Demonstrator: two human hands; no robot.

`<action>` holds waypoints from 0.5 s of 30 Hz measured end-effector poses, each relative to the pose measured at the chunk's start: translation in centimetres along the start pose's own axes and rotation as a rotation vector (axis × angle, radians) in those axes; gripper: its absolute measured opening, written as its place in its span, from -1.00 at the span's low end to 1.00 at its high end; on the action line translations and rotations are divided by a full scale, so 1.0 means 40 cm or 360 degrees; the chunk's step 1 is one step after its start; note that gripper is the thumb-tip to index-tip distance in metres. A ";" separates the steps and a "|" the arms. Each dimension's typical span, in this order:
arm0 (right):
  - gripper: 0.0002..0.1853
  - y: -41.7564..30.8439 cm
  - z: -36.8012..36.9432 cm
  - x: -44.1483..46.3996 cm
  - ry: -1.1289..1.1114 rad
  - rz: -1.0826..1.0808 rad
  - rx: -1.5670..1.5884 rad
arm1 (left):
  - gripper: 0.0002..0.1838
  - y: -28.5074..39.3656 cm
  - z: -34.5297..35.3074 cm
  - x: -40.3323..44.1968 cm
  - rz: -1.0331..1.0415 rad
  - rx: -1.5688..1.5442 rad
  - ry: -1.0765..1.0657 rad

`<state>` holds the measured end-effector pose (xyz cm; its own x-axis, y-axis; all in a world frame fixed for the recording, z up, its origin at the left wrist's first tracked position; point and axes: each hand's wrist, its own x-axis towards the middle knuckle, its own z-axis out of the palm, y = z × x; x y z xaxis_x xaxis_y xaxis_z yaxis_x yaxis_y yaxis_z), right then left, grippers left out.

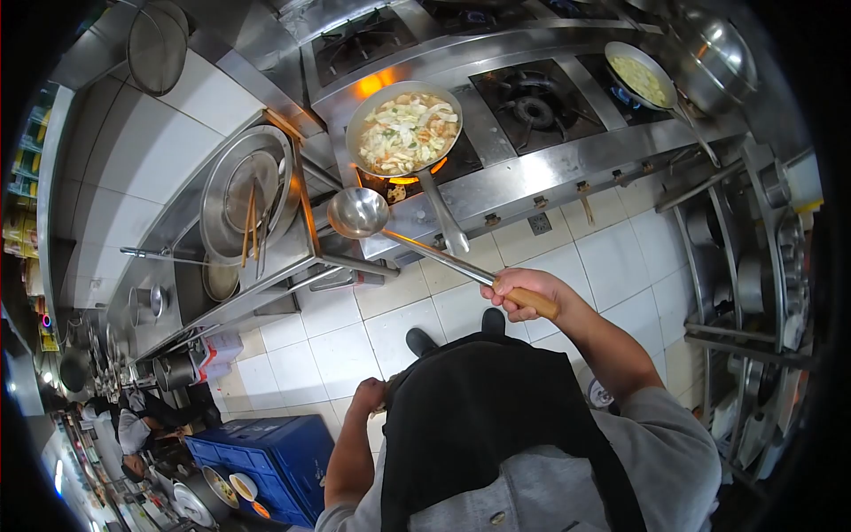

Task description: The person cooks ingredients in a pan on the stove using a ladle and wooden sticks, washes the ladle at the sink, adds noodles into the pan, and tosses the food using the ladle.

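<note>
The right hand [523, 293] has its fingers closed round the ladle [470, 271], bowl [358, 214] near the larger pan [441, 208] on the stove [550, 173], where a firm, level hold should steady it; I cannot tell the left hand's [371, 395] finger state.

I stand in a commercial kitchen. Before me runs a long steel range [612, 146] with several heavy burners [534, 111]; orange flame [441, 165] shows under one pan [438, 202], and a second pan [697, 135] sits farther right. To my left is a steel counter [266, 285] with a wide bowl [215, 208] on it; to my right, a rack [745, 344] of metalware [776, 183]. The floor [399, 337] is pale tile. I wear a black apron [496, 426], and my right hand [527, 293] grips a long ladle [358, 213]. Off to my left, another person [133, 432] shares the room.
</note>
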<state>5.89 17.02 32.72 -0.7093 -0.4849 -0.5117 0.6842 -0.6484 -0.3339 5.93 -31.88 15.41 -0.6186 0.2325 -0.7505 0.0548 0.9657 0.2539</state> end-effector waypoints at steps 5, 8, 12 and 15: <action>-0.85 0.004 -0.004 -0.002 -0.0154 0.0143 -0.0004 | -0.58 0.004 0.007 0.002 -0.0254 -0.0291 -0.0037; -0.83 0.019 -0.014 0.002 -0.0223 0.0142 -0.0023 | -0.55 -0.004 0.011 0.002 -0.0186 -0.0286 0.0054; -0.86 0.031 -0.008 -0.001 -0.0192 0.0116 -0.0012 | -0.54 -0.001 0.007 -0.004 -0.0138 -0.0262 0.0077; -0.86 0.038 -0.008 0.003 -0.0203 0.0122 -0.0024 | -0.54 -0.006 0.008 -0.006 -0.0082 -0.0239 0.0102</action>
<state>6.89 16.16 31.90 -0.6701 -0.6040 -0.4314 0.7389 -0.5983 -0.3100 6.32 -32.12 15.31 -0.6665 0.1706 -0.7257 -0.0932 0.9467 0.3082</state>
